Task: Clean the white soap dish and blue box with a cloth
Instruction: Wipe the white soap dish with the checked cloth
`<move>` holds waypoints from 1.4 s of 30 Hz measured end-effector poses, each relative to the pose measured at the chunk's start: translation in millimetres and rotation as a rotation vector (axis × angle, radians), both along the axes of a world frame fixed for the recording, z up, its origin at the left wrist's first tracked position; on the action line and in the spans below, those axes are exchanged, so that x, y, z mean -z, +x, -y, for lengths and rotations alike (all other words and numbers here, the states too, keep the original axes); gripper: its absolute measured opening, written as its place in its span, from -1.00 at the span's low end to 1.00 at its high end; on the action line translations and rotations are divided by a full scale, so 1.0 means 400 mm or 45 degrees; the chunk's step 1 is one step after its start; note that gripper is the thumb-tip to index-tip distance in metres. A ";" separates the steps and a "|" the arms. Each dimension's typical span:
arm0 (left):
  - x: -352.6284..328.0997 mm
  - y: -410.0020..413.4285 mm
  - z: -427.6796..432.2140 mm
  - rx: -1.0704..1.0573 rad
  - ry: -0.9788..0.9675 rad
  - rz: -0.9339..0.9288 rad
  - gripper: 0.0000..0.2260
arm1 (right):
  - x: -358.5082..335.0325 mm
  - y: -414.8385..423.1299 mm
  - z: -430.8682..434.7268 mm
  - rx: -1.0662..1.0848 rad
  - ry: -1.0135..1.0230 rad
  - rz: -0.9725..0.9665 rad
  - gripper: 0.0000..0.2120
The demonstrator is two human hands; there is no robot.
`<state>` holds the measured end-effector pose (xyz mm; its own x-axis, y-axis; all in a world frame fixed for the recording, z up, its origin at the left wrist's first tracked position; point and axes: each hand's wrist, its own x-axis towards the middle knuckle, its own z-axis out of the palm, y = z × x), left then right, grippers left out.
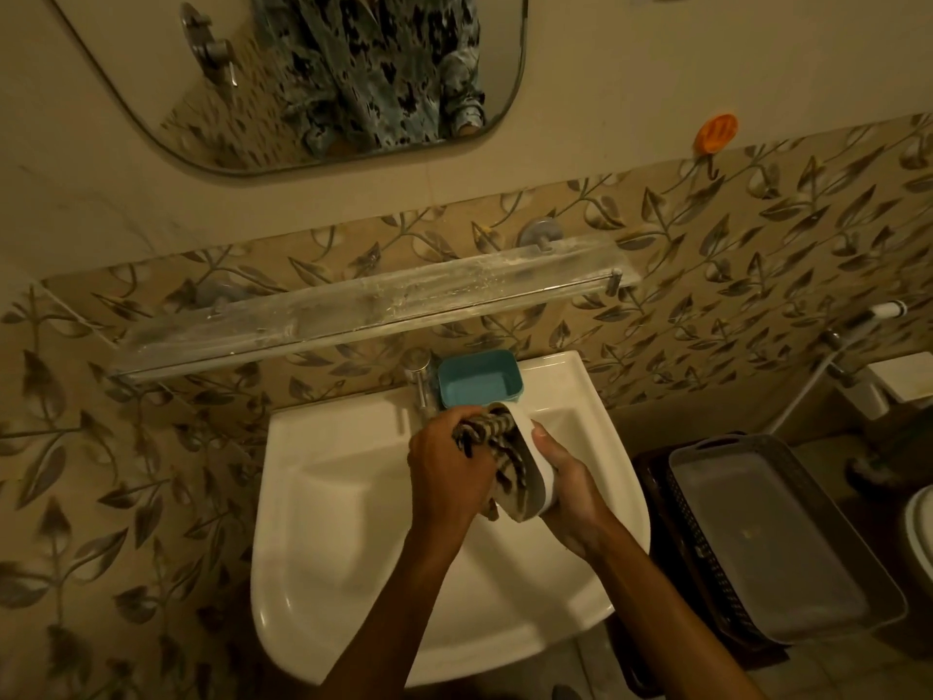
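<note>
Above the sink (353, 522), the white soap dish (537, 457) is held tilted in the grip of the right hand (565, 490), which is curled round it. A striped cloth (487, 437) is clutched in the left hand (444, 477) and pressed into the dish. The blue box (479, 378) is set on the sink's back rim.

White soap dish (536, 464), striped cloth (497, 437), blue box (479, 378), leaf-patterned tiles (757, 255).

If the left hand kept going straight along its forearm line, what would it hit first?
Probably the blue box on the sink, just beyond the left hand. The tap stands slightly left of that line. Height is unclear, so it might pass over.
</note>
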<state>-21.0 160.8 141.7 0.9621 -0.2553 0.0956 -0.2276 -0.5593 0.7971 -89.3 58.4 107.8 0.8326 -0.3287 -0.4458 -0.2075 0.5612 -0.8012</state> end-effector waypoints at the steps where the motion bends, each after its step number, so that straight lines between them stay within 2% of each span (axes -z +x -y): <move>1: -0.008 0.004 -0.001 -0.059 -0.092 -0.034 -0.72 | 0.000 0.000 0.008 0.016 0.016 -0.003 -0.62; 4: -0.029 0.019 -0.009 -0.165 -0.351 -0.225 -0.76 | 0.000 -0.001 0.027 0.062 0.032 0.050 -0.61; 6: -0.029 0.038 -0.014 -0.216 -0.457 -0.326 -0.82 | -0.002 0.001 0.040 0.094 0.042 0.090 -0.63; 7: -0.031 0.044 -0.015 -0.229 -0.488 -0.363 -0.79 | -0.004 0.003 0.043 0.094 0.050 0.110 -0.63; 9: -0.030 0.045 -0.006 -0.198 -0.483 -0.400 -0.67 | -0.008 0.010 0.041 0.063 0.035 0.127 -0.62; 12: -0.034 -0.007 0.028 -0.011 -0.332 -0.424 -0.61 | -0.012 0.027 0.016 -0.011 -0.003 0.132 -0.56; 15: -0.004 -0.079 0.049 0.215 -0.251 -0.308 -0.57 | -0.007 0.037 0.005 0.011 0.015 0.141 -0.54; 18: 0.039 -0.098 0.033 0.325 -0.211 -0.214 -0.57 | -0.014 0.038 0.023 0.088 0.066 0.104 -0.56; 22: 0.061 -0.092 -0.002 0.521 -0.071 -0.204 -0.58 | -0.004 0.030 0.033 0.117 0.083 0.016 -0.56; 25: 0.057 -0.076 -0.005 0.496 -0.044 -0.127 -0.61 | -0.004 0.029 0.020 0.094 0.144 -0.028 -0.56; 31: 0.052 -0.024 0.038 0.239 -0.072 0.286 -0.61 | 0.003 0.028 0.010 0.073 0.288 -0.030 -0.63; 36: 0.059 0.017 0.031 0.457 0.256 0.695 -0.67 | 0.011 0.010 0.019 0.071 0.225 -0.044 -0.65; 39: 0.051 0.016 0.027 0.517 0.309 0.463 -0.73 | 0.012 0.009 0.031 0.076 0.050 -0.043 -0.58; 42: 0.040 -0.013 0.025 0.501 0.151 -0.053 -0.88 | -0.003 0.014 0.040 0.133 -0.114 0.003 -0.62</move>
<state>-26.1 151.0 125.7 0.7911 -0.6116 0.0062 -0.4112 -0.5243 0.7457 -83.6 42.5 108.8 0.7926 -0.4523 -0.4090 -0.1498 0.5058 -0.8496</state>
